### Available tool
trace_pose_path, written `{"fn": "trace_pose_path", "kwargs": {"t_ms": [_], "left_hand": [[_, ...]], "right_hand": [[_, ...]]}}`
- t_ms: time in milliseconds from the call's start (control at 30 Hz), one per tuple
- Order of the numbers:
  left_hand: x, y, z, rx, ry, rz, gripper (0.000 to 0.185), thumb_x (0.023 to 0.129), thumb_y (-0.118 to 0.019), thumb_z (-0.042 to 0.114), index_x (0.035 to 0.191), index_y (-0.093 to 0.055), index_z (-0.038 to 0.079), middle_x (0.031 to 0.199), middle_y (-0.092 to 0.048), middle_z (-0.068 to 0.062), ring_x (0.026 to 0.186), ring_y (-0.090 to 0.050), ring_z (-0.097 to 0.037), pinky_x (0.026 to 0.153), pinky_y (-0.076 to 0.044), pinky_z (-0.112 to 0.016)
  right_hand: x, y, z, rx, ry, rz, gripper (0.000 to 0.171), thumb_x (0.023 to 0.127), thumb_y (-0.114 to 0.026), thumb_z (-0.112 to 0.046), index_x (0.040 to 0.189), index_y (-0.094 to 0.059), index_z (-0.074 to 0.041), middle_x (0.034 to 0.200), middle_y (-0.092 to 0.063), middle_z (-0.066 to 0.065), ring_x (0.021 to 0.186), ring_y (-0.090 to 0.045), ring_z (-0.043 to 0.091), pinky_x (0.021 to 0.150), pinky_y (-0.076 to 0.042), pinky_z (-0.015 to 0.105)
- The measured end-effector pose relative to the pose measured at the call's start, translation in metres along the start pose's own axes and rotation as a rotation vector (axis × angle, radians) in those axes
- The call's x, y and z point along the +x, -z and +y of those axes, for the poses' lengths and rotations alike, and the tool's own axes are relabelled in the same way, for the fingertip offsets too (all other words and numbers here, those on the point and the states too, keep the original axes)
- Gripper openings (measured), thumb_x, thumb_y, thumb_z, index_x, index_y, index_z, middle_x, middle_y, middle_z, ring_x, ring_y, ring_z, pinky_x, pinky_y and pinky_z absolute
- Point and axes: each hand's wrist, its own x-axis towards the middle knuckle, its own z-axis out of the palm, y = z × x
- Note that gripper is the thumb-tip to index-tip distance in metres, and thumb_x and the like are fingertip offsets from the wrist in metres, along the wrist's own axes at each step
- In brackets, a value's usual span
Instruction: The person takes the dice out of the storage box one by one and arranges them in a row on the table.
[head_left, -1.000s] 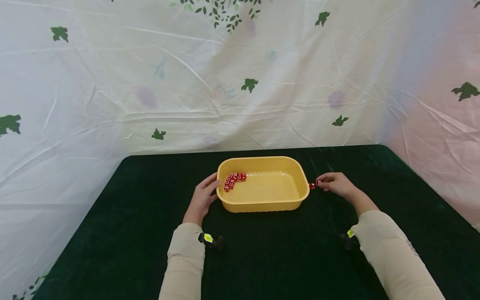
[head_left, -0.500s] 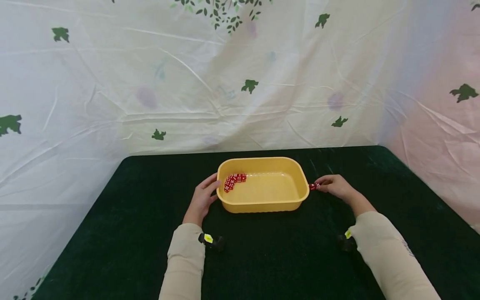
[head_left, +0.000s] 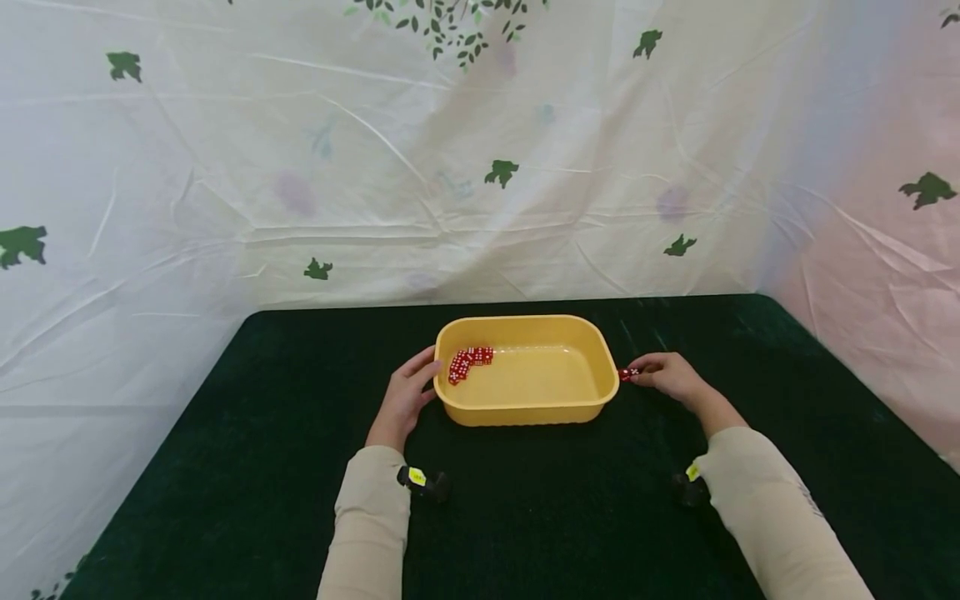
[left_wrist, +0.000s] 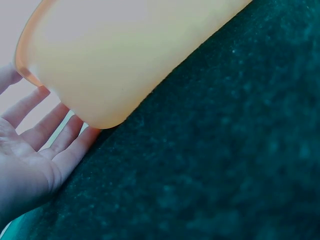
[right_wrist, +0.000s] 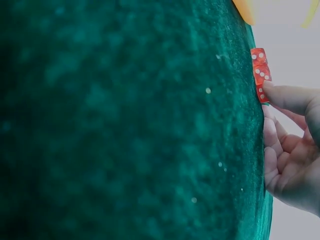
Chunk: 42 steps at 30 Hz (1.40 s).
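Head view: your left hand rests spread against the tub; your right hand pinches dice on the bench.

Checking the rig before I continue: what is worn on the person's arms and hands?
Both arms wear long beige sleeves reaching the wrists. The left hand and right hand are bare. Each wrist carries a small black device with a yellow-green marking.
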Motion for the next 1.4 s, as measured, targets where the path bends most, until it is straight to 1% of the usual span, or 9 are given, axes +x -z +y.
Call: {"fn": "trace_pose_path", "kwargs": {"t_ms": [367,600,733,833,967,1067,1267,1400], "left_hand": [[0.0,0.001,-0.002,-0.012,-0.01,-0.008,0.037,0.085,-0.054,0.022,0.121,-0.049,0.016,0.124,-0.043,-0.002,0.109,-0.042,-0.019,0.088,-0.037,-0.04],[0.002,0.0,-0.003,-0.018,-0.01,-0.006,0.037,0.085,-0.054,0.02,0.121,-0.05,0.015,0.123,-0.044,-0.002,0.108,-0.043,-0.019,0.086,-0.039,-0.039],[0.002,0.0,-0.003,-0.017,-0.013,-0.008,0.036,0.085,-0.054,0.02,0.12,-0.05,0.015,0.122,-0.044,-0.002,0.107,-0.043,-0.019,0.086,-0.039,-0.038],[0.002,0.0,-0.002,-0.017,-0.011,-0.009,0.035,0.085,-0.054,0.02,0.12,-0.051,0.016,0.122,-0.044,-0.002,0.107,-0.043,-0.018,0.086,-0.039,-0.038],[0.001,0.0,-0.001,-0.018,-0.008,-0.013,0.035,0.085,-0.054,0.02,0.12,-0.05,0.015,0.122,-0.044,-0.002,0.108,-0.043,-0.019,0.086,-0.038,-0.038],[0.001,0.0,0.0,-0.015,-0.008,-0.013,0.036,0.085,-0.054,0.021,0.12,-0.05,0.016,0.123,-0.044,-0.002,0.108,-0.043,-0.019,0.086,-0.038,-0.038],[0.001,0.0,0.0,-0.009,-0.005,-0.009,0.036,0.085,-0.055,0.021,0.12,-0.05,0.016,0.123,-0.044,-0.001,0.108,-0.043,-0.018,0.086,-0.039,-0.038],[0.001,0.0,0.0,-0.013,-0.001,-0.009,0.036,0.084,-0.055,0.021,0.119,-0.051,0.016,0.122,-0.044,-0.001,0.107,-0.043,-0.018,0.086,-0.038,-0.038]], "right_hand": [[0.0,-0.002,0.0,0.001,0.008,0.009,0.032,0.084,-0.055,-0.013,0.11,-0.052,0.004,0.095,-0.05,0.014,0.082,-0.043,0.026,0.071,-0.041,0.032],[-0.001,0.003,-0.003,-0.031,0.004,-0.035,0.034,0.083,-0.055,-0.016,0.111,-0.052,0.004,0.096,-0.051,0.014,0.082,-0.044,0.025,0.071,-0.042,0.034],[-0.001,0.01,-0.008,-0.04,-0.017,-0.084,0.038,0.083,-0.056,-0.019,0.113,-0.049,0.003,0.098,-0.051,0.015,0.082,-0.046,0.025,0.07,-0.042,0.035],[0.0,0.017,-0.012,-0.058,-0.032,-0.101,0.042,0.083,-0.056,-0.022,0.115,-0.048,0.003,0.099,-0.051,0.015,0.081,-0.048,0.025,0.07,-0.041,0.035],[0.001,0.024,-0.021,-0.075,-0.029,-0.081,0.043,0.083,-0.056,-0.022,0.117,-0.046,0.004,0.102,-0.051,0.017,0.083,-0.049,0.027,0.077,-0.041,0.042],[0.003,0.028,-0.031,-0.084,-0.015,-0.061,0.045,0.084,-0.056,-0.023,0.118,-0.045,0.004,0.107,-0.05,0.02,0.087,-0.049,0.03,0.082,-0.039,0.048],[0.007,0.033,-0.053,-0.123,-0.004,-0.029,0.045,0.084,-0.055,-0.023,0.119,-0.044,0.002,0.111,-0.048,0.022,0.095,-0.047,0.034,0.084,-0.036,0.05],[0.01,0.033,-0.063,-0.121,0.0,-0.006,0.043,0.084,-0.055,-0.023,0.118,-0.045,0.002,0.111,-0.048,0.022,0.096,-0.047,0.035,0.086,-0.034,0.051]]}}
